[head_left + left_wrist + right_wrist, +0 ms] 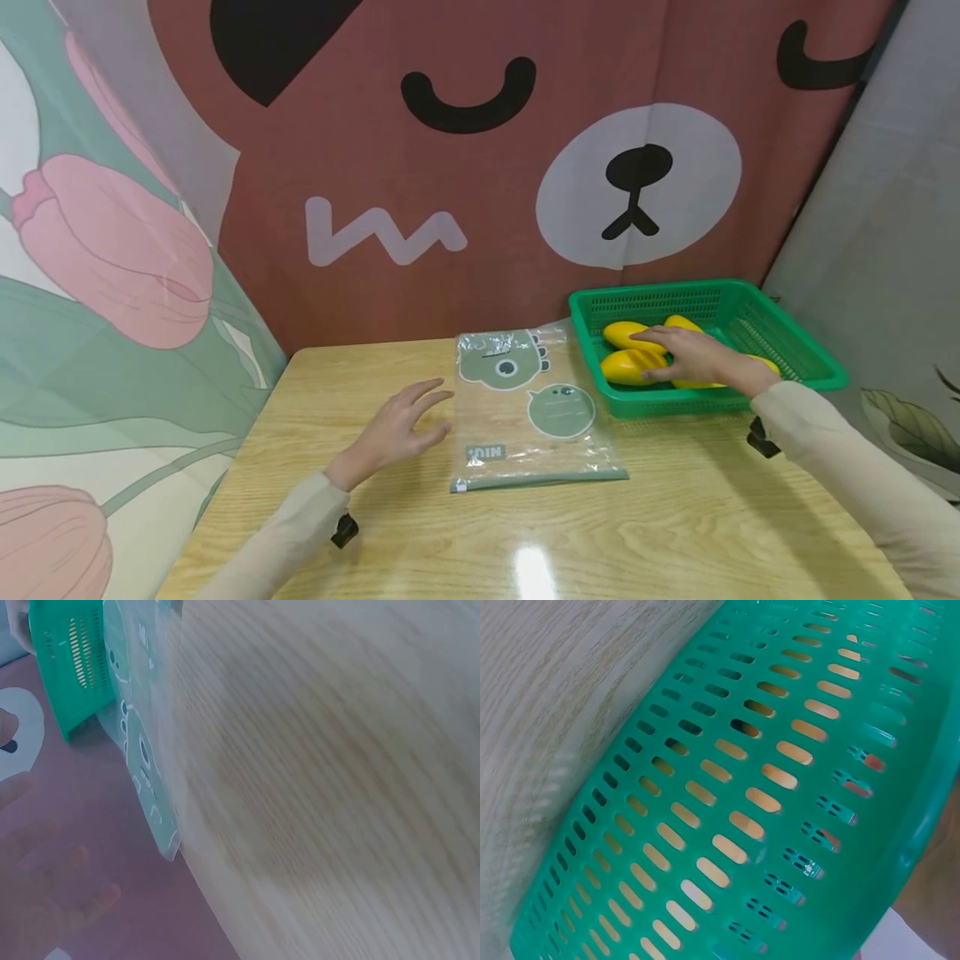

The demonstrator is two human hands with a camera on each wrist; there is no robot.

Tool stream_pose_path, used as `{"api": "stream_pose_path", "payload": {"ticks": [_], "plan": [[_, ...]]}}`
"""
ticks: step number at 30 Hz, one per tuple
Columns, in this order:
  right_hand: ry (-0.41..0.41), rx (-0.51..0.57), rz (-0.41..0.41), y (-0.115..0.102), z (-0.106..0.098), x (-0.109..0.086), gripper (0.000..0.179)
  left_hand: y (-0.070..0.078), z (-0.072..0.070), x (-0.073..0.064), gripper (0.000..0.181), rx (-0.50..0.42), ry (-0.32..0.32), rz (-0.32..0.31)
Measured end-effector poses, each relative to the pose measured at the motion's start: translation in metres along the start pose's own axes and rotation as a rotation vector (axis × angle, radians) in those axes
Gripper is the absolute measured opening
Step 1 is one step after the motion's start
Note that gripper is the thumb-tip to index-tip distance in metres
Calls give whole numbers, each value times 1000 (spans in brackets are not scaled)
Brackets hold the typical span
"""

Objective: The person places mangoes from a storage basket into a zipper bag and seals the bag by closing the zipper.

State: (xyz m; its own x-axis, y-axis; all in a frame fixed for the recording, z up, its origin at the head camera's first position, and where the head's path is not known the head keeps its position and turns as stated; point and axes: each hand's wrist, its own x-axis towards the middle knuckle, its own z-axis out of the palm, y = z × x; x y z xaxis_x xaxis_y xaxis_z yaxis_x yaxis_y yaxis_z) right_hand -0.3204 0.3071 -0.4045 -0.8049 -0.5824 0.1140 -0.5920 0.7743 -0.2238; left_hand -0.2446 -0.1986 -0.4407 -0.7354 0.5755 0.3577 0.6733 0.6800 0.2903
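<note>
My right hand (697, 354) reaches into the green basket (675, 406) from the right, its fingers spread over yellow mangoes (624, 367). Thumb and fingertips overlap two of the mangoes in the head view, and part of the pile is hidden beneath the palm. The right wrist view is filled by the basket's slotted side, with yellow showing through the holes. My left hand (393, 429) hovers, fingers apart and holding nothing, just left of a clear zip bag (498, 417) printed with green dinosaurs. That bag lies flat, its green slider edge facing me.
Basket and bag stand side by side on a light wooden table (360, 533), the basket at the back right corner. Behind the table hangs a reddish-brown curtain (375, 150) with a bear face. A flowered curtain (112, 375) borders the left side.
</note>
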Motion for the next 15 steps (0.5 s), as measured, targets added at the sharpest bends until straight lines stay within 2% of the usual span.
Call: {"api": "stream_pose_path", "payload": {"ticks": [10,15], "plan": [[-8,14,-17,1,-1,0,69,3,4,0,50,-9,-52,12],[-18,21,-16,2,1,1,70,3,8,0,50,-11,-53,25]]}}
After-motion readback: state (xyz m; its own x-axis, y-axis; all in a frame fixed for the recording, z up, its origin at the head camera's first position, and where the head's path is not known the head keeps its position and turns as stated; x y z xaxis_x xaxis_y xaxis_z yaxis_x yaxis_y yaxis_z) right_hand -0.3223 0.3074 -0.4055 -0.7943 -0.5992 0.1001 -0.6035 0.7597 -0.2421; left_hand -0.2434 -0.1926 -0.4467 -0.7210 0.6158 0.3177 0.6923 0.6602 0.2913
